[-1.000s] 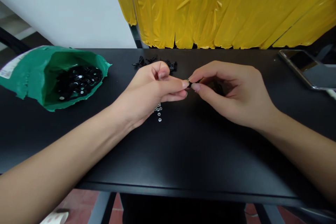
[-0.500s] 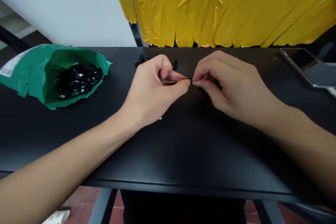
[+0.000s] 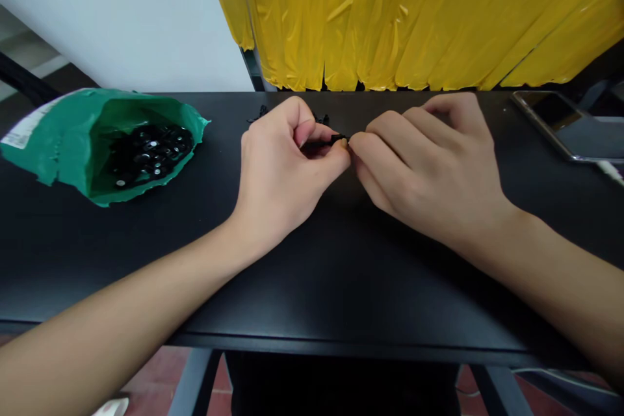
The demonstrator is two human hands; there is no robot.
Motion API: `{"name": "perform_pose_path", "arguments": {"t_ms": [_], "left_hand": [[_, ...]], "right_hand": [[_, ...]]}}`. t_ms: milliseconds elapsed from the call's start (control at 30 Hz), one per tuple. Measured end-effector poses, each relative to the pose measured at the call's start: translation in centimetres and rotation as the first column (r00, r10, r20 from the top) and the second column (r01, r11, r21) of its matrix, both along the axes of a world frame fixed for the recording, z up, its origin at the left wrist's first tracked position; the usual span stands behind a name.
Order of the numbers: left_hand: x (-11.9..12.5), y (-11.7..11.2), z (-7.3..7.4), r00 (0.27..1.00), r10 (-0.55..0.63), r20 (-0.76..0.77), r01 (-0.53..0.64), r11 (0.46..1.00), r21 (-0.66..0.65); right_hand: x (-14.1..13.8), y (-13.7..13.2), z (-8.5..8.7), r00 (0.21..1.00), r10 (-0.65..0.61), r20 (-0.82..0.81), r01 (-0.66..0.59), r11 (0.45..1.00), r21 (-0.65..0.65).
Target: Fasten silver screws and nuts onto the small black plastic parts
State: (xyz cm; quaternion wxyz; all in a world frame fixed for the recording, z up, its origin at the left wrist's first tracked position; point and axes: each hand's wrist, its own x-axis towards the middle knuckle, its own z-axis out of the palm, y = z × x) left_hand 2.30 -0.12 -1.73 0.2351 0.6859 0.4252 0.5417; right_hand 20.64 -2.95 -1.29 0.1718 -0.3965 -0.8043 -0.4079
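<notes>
Over the black table, my left hand (image 3: pixel 285 172) pinches a small, slim black part (image 3: pixel 336 138) between thumb and forefinger. Its exact kind is too small and too covered to make out. At the right end of that part, my right hand (image 3: pixel 429 162) is closed, thumb and forefinger pressed together and the knuckles turned up. The two hands meet fingertip to fingertip. Behind my left hand lie loose black bits (image 3: pixel 263 110), partly hidden by it.
A torn green bag (image 3: pixel 68 136) lies open on the left with several shiny black pieces (image 3: pixel 156 153) inside. On the right is a phone (image 3: pixel 560 123) with a white cable (image 3: pixel 609 171). Yellow plastic sheeting (image 3: pixel 380 19) hangs behind the black table (image 3: pixel 312 292).
My right hand has rolled over, its knuckles now turned up and its fingertips more hidden. My left hand keeps its pinch. A small shiny dot beside my left wrist no longer shows.
</notes>
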Motion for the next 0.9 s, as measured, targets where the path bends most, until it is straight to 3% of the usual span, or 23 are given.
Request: {"name": "perform_pose_path", "arguments": {"t_ms": [233,367,700,900], "left_hand": [[0.08,-0.32,0.17,0.99,0.026,-0.136,-0.013,0.995,0.102],[0.1,-0.22,0.02,0.985,0.009,-0.172,0.008,0.995,0.098],[0.25,-0.18,-0.21,0.985,0.014,-0.174,0.004,0.994,0.105],[0.37,-0.2,-0.26,0.985,0.038,-0.167,-0.019,0.993,0.114]], "right_hand": [[-0.21,-0.19,-0.32,0.999,-0.031,-0.037,0.032,0.999,0.02],[-0.3,-0.43,-0.19,0.998,-0.025,-0.063,0.024,1.0,-0.008],[-0.38,-0.47,-0.31,0.996,0.034,-0.077,-0.03,0.998,0.058],[-0.62,-0.4,-0.6,0.996,0.002,-0.09,0.006,0.997,0.082]]}}
